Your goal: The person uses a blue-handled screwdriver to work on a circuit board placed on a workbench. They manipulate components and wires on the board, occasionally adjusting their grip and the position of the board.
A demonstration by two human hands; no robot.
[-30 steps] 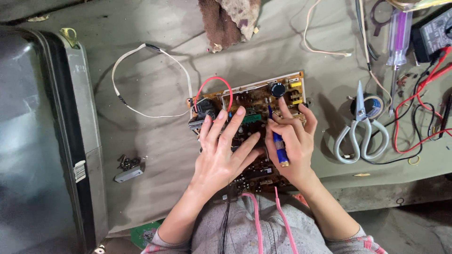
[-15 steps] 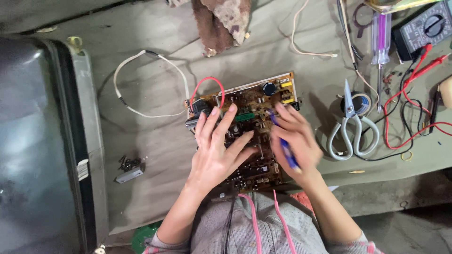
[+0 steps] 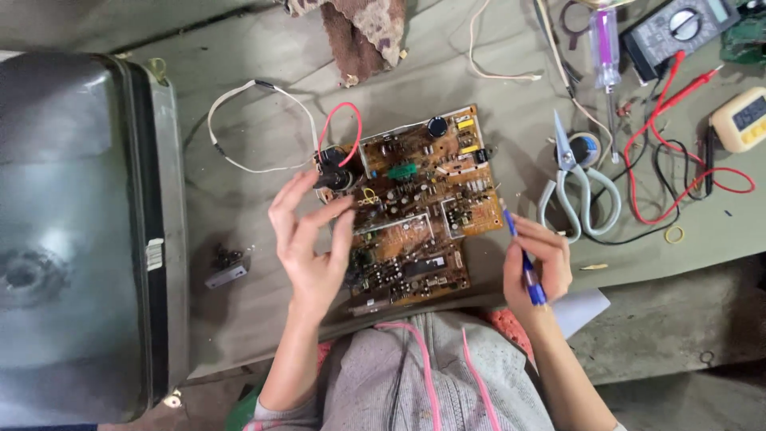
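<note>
Workbench [image 3: 239, 319]: hands flank circuit board [image 3: 415, 207], edges clear.

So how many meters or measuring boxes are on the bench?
2: a dark multimeter with a dial at the top right, and a yellow meter at the right edge below it. Others may lie out of view.

The left hand [image 3: 307, 243] hides a corner of the circuit board [image 3: 415, 207]. The old TV [image 3: 72, 231] and the meter [image 3: 678, 28] run off the edges.
</note>
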